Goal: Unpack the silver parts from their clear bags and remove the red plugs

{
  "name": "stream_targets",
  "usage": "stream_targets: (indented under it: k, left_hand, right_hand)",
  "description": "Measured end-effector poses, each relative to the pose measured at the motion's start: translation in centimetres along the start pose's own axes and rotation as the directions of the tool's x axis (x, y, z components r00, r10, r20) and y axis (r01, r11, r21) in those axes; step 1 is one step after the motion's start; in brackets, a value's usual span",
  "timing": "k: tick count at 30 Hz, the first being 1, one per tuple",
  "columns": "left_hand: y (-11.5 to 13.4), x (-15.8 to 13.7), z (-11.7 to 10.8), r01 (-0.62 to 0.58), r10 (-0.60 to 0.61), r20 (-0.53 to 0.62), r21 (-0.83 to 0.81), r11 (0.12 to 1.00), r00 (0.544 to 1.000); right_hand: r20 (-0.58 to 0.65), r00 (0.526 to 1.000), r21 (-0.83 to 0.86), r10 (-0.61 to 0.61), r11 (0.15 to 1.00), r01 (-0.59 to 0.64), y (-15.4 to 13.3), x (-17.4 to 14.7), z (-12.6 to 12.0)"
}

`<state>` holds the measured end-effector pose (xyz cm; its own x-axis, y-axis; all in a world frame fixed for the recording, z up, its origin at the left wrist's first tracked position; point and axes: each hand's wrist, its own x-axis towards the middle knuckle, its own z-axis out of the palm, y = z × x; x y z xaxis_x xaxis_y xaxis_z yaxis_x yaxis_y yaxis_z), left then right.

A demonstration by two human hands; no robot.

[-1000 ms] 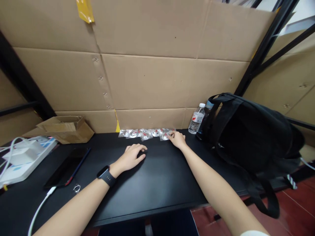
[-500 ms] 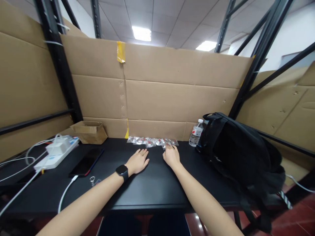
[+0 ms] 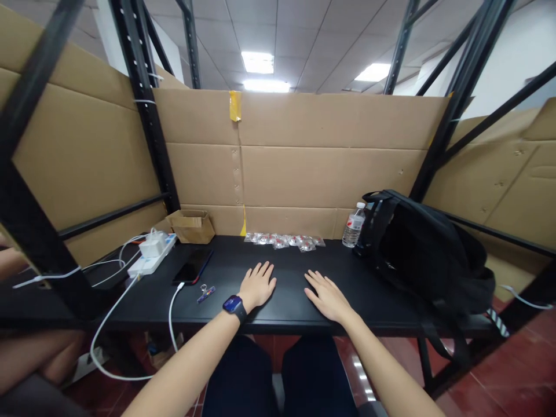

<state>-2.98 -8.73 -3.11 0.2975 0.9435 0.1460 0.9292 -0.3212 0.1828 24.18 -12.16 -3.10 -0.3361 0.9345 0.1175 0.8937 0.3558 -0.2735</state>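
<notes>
My left hand (image 3: pixel 256 285) lies flat on the black tabletop (image 3: pixel 286 301), fingers stretched forward, a dark smartwatch (image 3: pixel 234 306) on its wrist. Opposite it, my right hand (image 3: pixel 326 295) also rests palm down with its fingers spread, holding nothing. Beyond both hands, a row of small clear plastic packets (image 3: pixel 284 240) with red and silvery contents lies along the foot of the cardboard wall; neither hand touches them. Left of my left hand is a small keychain (image 3: pixel 205 293) with a metal clasp.
At left are a phone (image 3: pixel 192 267) on a white cable, a power strip (image 3: pixel 153 256) and an open cardboard box (image 3: pixel 191 226). A water bottle (image 3: pixel 353 226) and a black backpack (image 3: pixel 428 249) stand at right. Another person's leg (image 3: pixel 39 359) shows at far left.
My right hand has drawn back from the packets and opened flat on the tabletop. My left hand stays flat. The view has shifted, showing more at left and below.
</notes>
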Motion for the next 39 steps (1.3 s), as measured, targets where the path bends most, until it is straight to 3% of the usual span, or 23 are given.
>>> stream_targets:
  k: [3,7,12,16,21,29,33,35,39]
  left_hand:
    - [1.2,-2.1,0.4,0.09,-0.089,-0.064,0.006,0.996,0.994]
    - [2.1,-5.1,0.6,0.097,-0.096,-0.117,0.001,0.995,0.988]
    - [0.9,-8.3,0.1,0.047,-0.044,-0.165,0.012,0.999,0.985]
    - [0.3,-10.2,0.4,0.068,-0.053,-0.273,0.047,0.997,0.961]
    - [1.1,-11.4,0.8,0.091,-0.065,-0.407,0.044,0.995,0.911]
    - [0.9,-11.6,1.0,0.06,-0.022,-0.461,0.068,0.996,0.887]
    - [1.0,-11.2,1.3,0.079,-0.034,-0.456,0.079,0.994,0.889]
    - [1.3,-10.9,1.4,0.097,-0.052,-0.441,0.079,0.992,0.896]
    - [1.7,-10.3,1.2,0.138,-0.112,-0.378,0.041,0.99,0.919]
  right_hand:
    - [-0.034,0.996,-0.013,0.078,0.997,-0.078,0.3,-1.9,0.1]
    - [-0.059,0.989,-0.047,0.135,0.989,-0.138,-0.1,-2.4,0.5]
    - [-0.092,0.975,-0.074,0.2,0.975,-0.207,-1.0,-3.2,0.6]
    - [-0.152,0.966,-0.088,0.211,0.97,-0.226,-1.5,-5.1,1.0]
    - [-0.248,0.945,-0.121,0.214,0.961,-0.25,-2.0,-6.4,1.6]
    - [-0.221,0.951,-0.143,0.217,0.957,-0.252,-2.2,-6.7,1.5]
    - [-0.091,0.966,-0.124,0.243,0.96,-0.253,-1.7,-4.4,1.0]
    - [0.016,0.969,-0.105,0.245,0.965,-0.242,-1.6,-1.8,0.7]
    - [0.106,0.972,-0.04,0.21,0.978,-0.207,-2.2,4.5,1.1]
